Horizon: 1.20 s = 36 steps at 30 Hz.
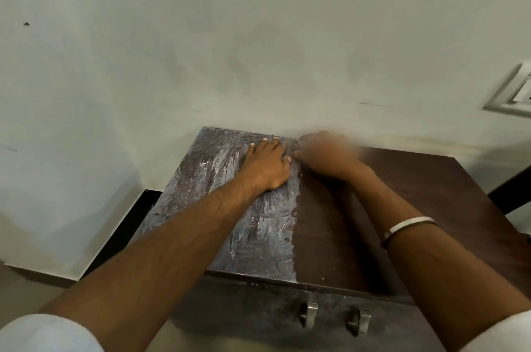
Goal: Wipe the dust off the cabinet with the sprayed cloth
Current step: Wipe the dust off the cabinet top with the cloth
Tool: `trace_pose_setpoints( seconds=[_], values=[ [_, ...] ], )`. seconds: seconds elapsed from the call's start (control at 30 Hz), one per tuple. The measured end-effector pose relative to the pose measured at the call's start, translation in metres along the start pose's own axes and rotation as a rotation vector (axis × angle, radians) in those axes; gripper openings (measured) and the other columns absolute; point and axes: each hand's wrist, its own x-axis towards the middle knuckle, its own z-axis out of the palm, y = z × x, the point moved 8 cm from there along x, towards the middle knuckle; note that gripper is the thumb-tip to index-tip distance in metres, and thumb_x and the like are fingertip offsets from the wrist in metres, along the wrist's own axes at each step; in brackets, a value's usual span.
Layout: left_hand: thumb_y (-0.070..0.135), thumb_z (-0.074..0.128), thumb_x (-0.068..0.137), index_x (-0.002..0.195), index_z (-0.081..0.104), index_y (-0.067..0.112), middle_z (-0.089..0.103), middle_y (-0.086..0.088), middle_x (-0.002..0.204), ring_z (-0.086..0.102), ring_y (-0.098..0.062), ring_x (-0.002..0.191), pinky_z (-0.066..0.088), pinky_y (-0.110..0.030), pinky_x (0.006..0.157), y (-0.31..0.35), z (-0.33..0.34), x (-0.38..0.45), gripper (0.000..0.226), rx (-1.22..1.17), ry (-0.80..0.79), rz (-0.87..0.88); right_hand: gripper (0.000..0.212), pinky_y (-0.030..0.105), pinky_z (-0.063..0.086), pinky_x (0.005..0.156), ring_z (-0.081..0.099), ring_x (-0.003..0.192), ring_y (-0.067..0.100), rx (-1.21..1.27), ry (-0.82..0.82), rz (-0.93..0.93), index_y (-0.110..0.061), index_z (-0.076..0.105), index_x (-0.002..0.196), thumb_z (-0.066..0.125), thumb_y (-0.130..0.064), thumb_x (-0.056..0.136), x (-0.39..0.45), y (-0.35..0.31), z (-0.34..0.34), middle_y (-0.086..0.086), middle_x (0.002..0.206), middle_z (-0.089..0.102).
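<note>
The dark wooden cabinet top [416, 193] stands against the wall. Its left half [201, 179] is covered in whitish, streaky dust smears, and its right half is clean dark wood, with a straight boundary between them. My left hand [265, 165] lies flat, palm down, on the dusty half near the back edge and holds nothing. My right hand [324, 153] is blurred by motion at the back edge, right beside the left hand on the boundary line. No cloth shows clearly; whether the right hand holds one cannot be told.
The cabinet front has two metal handles [309, 314] [359, 321] and looks dusty. A pale wall [258, 50] rises directly behind the cabinet. A switch plate [514, 93] is on the wall at the right. A dark skirting strip [126, 225] runs at the left.
</note>
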Motion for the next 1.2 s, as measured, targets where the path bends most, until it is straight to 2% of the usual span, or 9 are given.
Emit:
trace_pose_setpoints(
  seconds=[0.17, 0.4, 0.57, 0.73, 0.83, 1.03, 1.2],
  values=[
    [0.039, 0.027, 0.101, 0.153, 0.016, 0.018, 0.008, -0.004, 0.162, 0.004, -0.025, 0.149, 0.001, -0.048, 0.120, -0.008, -0.003, -0.004, 0.057, -0.005, -0.014, -0.030, 0.064, 0.060, 0.017, 0.109, 0.014, 0.140, 0.037, 0.009, -0.021, 0.075, -0.037, 0.032, 0.145, 0.040, -0.068, 0.089, 0.010, -0.015, -0.001, -0.005, 0.153, 0.025],
    [0.039, 0.028, 0.101, 0.153, 0.015, 0.018, 0.010, -0.003, 0.162, 0.004, -0.024, 0.149, 0.001, -0.049, 0.120, -0.010, -0.005, -0.009, 0.057, -0.006, -0.011, -0.040, 0.065, 0.055, 0.018, 0.105, 0.019, 0.137, 0.031, 0.002, 0.013, -0.034, -0.039, 0.036, 0.142, 0.038, -0.073, 0.086, -0.003, -0.021, 0.002, -0.008, 0.151, 0.030],
    [0.038, 0.026, 0.102, 0.153, 0.014, 0.017, 0.008, -0.004, 0.162, 0.002, -0.024, 0.149, 0.000, -0.047, 0.120, -0.018, -0.008, -0.017, 0.056, -0.001, -0.016, -0.042, 0.061, 0.058, 0.018, 0.106, 0.017, 0.137, 0.036, 0.033, 0.008, 0.070, -0.040, 0.037, 0.140, 0.040, -0.070, 0.087, 0.006, -0.023, 0.001, -0.005, 0.150, 0.030],
    [0.038, 0.026, 0.102, 0.154, 0.010, 0.018, 0.009, -0.004, 0.162, 0.003, -0.024, 0.149, -0.002, -0.045, 0.119, -0.023, -0.011, -0.021, 0.058, -0.002, -0.007, -0.043, 0.064, 0.059, 0.017, 0.108, 0.015, 0.139, 0.035, 0.029, -0.027, -0.015, -0.039, 0.034, 0.143, 0.040, -0.070, 0.088, 0.009, -0.051, 0.006, -0.006, 0.152, 0.028],
    [0.038, 0.026, 0.102, 0.154, 0.015, 0.018, 0.010, -0.004, 0.162, 0.005, -0.024, 0.149, 0.001, -0.048, 0.121, -0.024, -0.012, -0.022, 0.057, 0.020, 0.004, -0.044, 0.065, 0.057, 0.017, 0.107, 0.019, 0.138, 0.033, 0.023, 0.009, -0.066, -0.039, 0.035, 0.143, 0.038, -0.072, 0.087, -0.001, -0.046, 0.008, -0.007, 0.151, 0.030],
    [0.038, 0.025, 0.102, 0.154, 0.014, 0.020, 0.008, -0.003, 0.162, 0.004, -0.024, 0.149, 0.001, -0.048, 0.121, -0.032, -0.010, -0.027, 0.056, -0.001, 0.002, -0.045, 0.063, 0.060, 0.016, 0.108, 0.016, 0.138, 0.036, 0.039, -0.011, 0.043, -0.038, 0.034, 0.143, 0.040, -0.070, 0.088, 0.009, -0.041, 0.005, -0.005, 0.151, 0.028],
    [0.038, 0.026, 0.102, 0.153, 0.015, 0.019, 0.009, -0.004, 0.162, 0.003, -0.024, 0.149, 0.002, -0.047, 0.121, -0.043, -0.013, -0.029, 0.056, -0.020, -0.003, -0.067, 0.065, 0.060, 0.014, 0.109, 0.015, 0.140, 0.035, 0.040, 0.000, -0.046, -0.038, 0.035, 0.144, 0.038, -0.071, 0.088, 0.008, -0.072, 0.013, -0.005, 0.152, 0.029]
  ],
)
